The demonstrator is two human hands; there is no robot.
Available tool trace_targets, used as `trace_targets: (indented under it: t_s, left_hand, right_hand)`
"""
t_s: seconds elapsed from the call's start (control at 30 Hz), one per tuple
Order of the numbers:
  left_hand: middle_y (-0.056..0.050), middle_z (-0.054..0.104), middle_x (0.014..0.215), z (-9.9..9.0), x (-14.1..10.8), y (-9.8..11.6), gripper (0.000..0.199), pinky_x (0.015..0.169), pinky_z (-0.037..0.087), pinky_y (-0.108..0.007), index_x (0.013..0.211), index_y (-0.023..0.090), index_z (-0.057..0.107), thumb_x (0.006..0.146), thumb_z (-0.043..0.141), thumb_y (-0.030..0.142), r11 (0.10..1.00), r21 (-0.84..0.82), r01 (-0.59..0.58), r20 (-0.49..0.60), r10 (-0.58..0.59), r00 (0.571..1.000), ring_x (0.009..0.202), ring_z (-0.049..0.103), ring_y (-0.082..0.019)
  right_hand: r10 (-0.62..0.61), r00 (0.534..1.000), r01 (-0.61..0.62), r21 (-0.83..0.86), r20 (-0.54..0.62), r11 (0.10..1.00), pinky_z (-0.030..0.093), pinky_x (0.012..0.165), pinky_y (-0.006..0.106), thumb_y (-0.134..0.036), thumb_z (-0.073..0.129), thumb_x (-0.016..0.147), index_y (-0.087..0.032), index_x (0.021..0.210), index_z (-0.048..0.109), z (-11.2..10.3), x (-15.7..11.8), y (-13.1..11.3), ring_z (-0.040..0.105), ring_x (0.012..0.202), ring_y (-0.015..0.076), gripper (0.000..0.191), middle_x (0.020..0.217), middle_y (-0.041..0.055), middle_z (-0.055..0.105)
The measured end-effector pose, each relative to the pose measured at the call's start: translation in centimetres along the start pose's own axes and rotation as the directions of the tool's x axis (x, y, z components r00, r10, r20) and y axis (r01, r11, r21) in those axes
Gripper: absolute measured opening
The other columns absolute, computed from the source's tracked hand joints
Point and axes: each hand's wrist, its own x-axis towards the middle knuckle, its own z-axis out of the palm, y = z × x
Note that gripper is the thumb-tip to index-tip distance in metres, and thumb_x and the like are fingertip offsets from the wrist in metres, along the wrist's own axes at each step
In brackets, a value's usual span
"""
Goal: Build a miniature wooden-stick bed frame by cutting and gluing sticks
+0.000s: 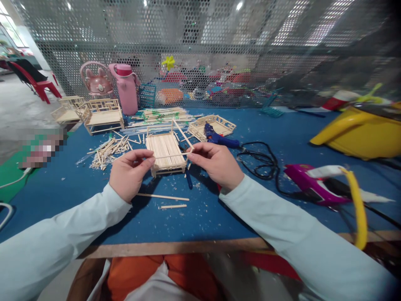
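A thin wooden stick (pixel 171 156) spans my two hands above a small seat-like frame of wooden sticks (pixel 166 146). My left hand (pixel 128 172) pinches its left end between thumb and fingers. At the right end, my right hand (pixel 219 164) pinches the stick, and a second stick (pixel 183 134) slants up and away from the same fingertips. Whether the two sticks are joined there, I cannot tell. Under the right hand lies a blue-handled tool (pixel 189 178), partly hidden. Two loose sticks, a longer one (pixel 166 197) and a shorter one (pixel 173 206), lie nearer the table edge.
A blue glue gun (pixel 221 138) leans by a stick tray (pixel 200 127). Cut stick pieces (pixel 108 152) are heaped at left, near a finished small bench (pixel 104 117) and a pink bottle (pixel 126 92). A purple tool (pixel 316 184) and black cord (pixel 266 167) lie at right.
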Motion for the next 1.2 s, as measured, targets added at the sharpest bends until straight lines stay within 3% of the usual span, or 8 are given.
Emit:
trace_targets:
  t_s: [0.1, 0.2, 0.3, 0.5, 0.67, 0.87, 1.07, 1.2]
  left_hand:
    - [-0.002, 0.067, 0.073, -0.2, 0.0, 0.0, 0.016, 0.061, 0.048, -0.027, 0.080, 0.017, 0.067, 0.070, 0.064, 0.028, 0.983, 0.129, -0.131, 0.033, 0.128, 0.991, 0.062, 0.057, -0.012]
    - [-0.003, 0.068, 0.079, -0.6, -0.1, 0.0, 0.013, 0.071, 0.047, -0.028, 0.083, 0.017, 0.067, 0.074, 0.060, 0.024, 0.901, 0.301, -0.312, 0.082, 0.301, 0.950, 0.070, 0.058, -0.014]
    - [-0.003, 0.068, 0.079, -0.9, 0.0, 0.0, 0.016, 0.073, 0.047, -0.029, 0.088, 0.017, 0.066, 0.075, 0.059, 0.023, 0.836, 0.369, -0.406, 0.120, 0.390, 0.913, 0.071, 0.058, -0.014]
    - [-0.005, 0.067, 0.086, -0.9, 0.2, -0.2, 0.030, 0.069, 0.049, -0.029, 0.095, 0.016, 0.064, 0.068, 0.067, 0.030, 0.885, 0.334, -0.324, 0.143, 0.292, 0.946, 0.073, 0.058, -0.015]
    - [-0.004, 0.067, 0.077, -0.9, 0.2, 0.0, 0.021, 0.060, 0.047, -0.027, 0.083, 0.015, 0.067, 0.075, 0.060, 0.034, 0.922, 0.306, -0.236, 0.171, 0.190, 0.967, 0.063, 0.056, -0.013]
    - [-0.004, 0.068, 0.075, -1.1, 0.6, 0.2, 0.019, 0.071, 0.048, -0.028, 0.075, 0.016, 0.068, 0.078, 0.055, 0.030, 0.863, 0.362, -0.352, 0.196, 0.299, 0.934, 0.072, 0.060, -0.015]
    - [-0.004, 0.069, 0.076, -1.3, 0.9, 0.2, 0.021, 0.073, 0.048, -0.029, 0.075, 0.017, 0.070, 0.079, 0.054, 0.029, 0.793, 0.439, -0.423, 0.225, 0.358, 0.906, 0.074, 0.061, -0.015]
    - [-0.005, 0.070, 0.077, -1.3, 0.9, 0.2, 0.021, 0.073, 0.048, -0.029, 0.076, 0.017, 0.070, 0.079, 0.054, 0.030, 0.787, 0.443, -0.429, 0.235, 0.360, 0.903, 0.075, 0.061, -0.016]
  right_hand:
    - [0.003, 1.000, -0.003, -0.004, 0.012, 1.000, 0.043, 0.065, 0.027, -0.028, 0.063, 0.069, -0.015, 0.074, 0.061, 0.1, 0.0, -0.1, 0.051, 0.062, 0.0100, 0.014, 0.069, -0.0006, 0.059]
    - [-0.002, 0.999, 0.001, 0.019, 0.035, 1.000, 0.041, 0.060, 0.025, -0.027, 0.062, 0.071, -0.015, 0.075, 0.059, 0.2, 0.0, -0.1, 0.048, 0.059, 0.0087, 0.013, 0.068, -0.0018, 0.056]
    - [-0.009, 0.999, 0.009, 0.008, 0.043, 1.000, 0.039, 0.058, 0.024, -0.028, 0.061, 0.072, -0.015, 0.075, 0.059, 0.1, 0.0, -0.1, 0.046, 0.057, 0.0078, 0.013, 0.067, -0.0024, 0.055]
    - [-0.017, 0.999, 0.019, -0.045, 0.044, 0.999, 0.037, 0.056, 0.024, -0.028, 0.060, 0.072, -0.015, 0.075, 0.059, 0.0, 0.1, -0.1, 0.044, 0.056, 0.0080, 0.013, 0.066, -0.0019, 0.055]
    - [-0.022, 0.999, 0.025, -0.064, 0.043, 0.998, 0.038, 0.055, 0.024, -0.028, 0.059, 0.073, -0.015, 0.075, 0.059, 0.0, 0.1, -0.2, 0.045, 0.056, 0.0083, 0.013, 0.066, -0.0017, 0.055]
    - [-0.015, 0.999, 0.018, -0.061, 0.042, 0.998, 0.042, 0.061, 0.025, -0.029, 0.060, 0.072, -0.015, 0.075, 0.060, 0.1, 0.1, -0.2, 0.048, 0.058, 0.0089, 0.014, 0.067, -0.0013, 0.056]
    - [0.057, 0.994, -0.063, 0.070, 0.088, 0.996, 0.045, 0.072, 0.029, -0.022, 0.066, 0.062, -0.016, 0.080, 0.060, -0.3, 0.2, 0.0, 0.056, 0.069, 0.0112, 0.021, 0.075, 0.0003, 0.062]
    - [0.062, 0.996, -0.065, 0.053, 0.065, 0.996, 0.047, 0.068, 0.029, -0.024, 0.064, 0.064, -0.016, 0.079, 0.062, -0.6, 0.1, 0.0, 0.056, 0.064, 0.0109, 0.017, 0.073, 0.0013, 0.064]
